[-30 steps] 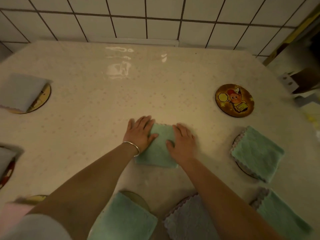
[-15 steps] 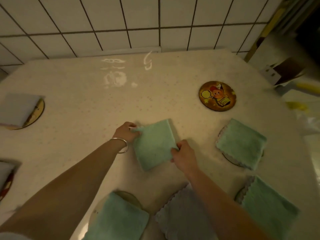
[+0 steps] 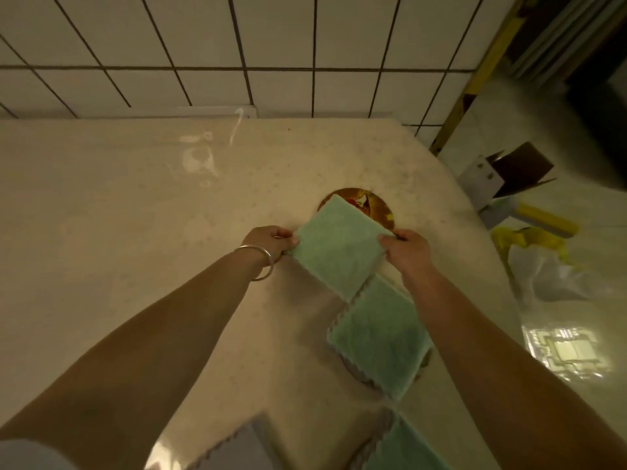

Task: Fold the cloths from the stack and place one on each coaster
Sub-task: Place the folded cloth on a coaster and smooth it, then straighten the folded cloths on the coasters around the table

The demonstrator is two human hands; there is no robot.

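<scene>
lifted toward the coaster (image 3: 368, 205), folded cloth (image 3: 339, 247) sits diamond-wise, both hands (image 3: 271, 240) (image 3: 407, 247) pinching its corners.

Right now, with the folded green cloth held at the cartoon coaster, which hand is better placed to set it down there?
Right, marginally. Both hands pinch the folded green cloth, but the right hand sits beside the cartoon coaster, while the left hand holds the corner farther from it.
</scene>
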